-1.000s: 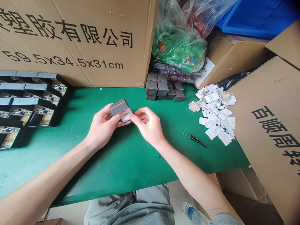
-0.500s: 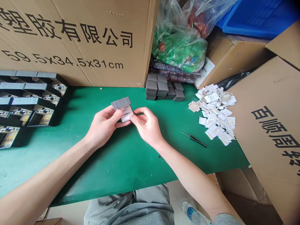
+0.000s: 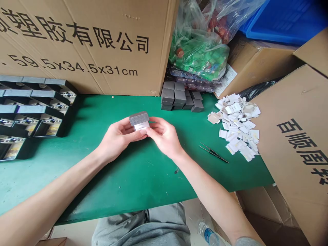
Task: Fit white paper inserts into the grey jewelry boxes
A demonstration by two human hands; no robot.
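Both my hands are close together above the green work mat [image 3: 128,184]. My left hand [image 3: 120,135] grips a small dark grey box [image 3: 139,118] from below, with the thumb along its near side. A white paper label [image 3: 141,126] shows under the box's near edge. My right hand [image 3: 164,134] has its fingertips pressed on that label and the box's right side. Much of the label is hidden by my fingers.
Stacked grey boxes [image 3: 179,97] stand at the mat's back edge. Black trays of packaged items [image 3: 38,118] lie at the left. White paper scraps [image 3: 237,126] and steel tweezers [image 3: 214,153] lie at the right. Cardboard cartons [image 3: 77,44] border the mat.
The grey box has come down closer to my palms and sits more level. My hands have moved closer together, and less of the white label shows.
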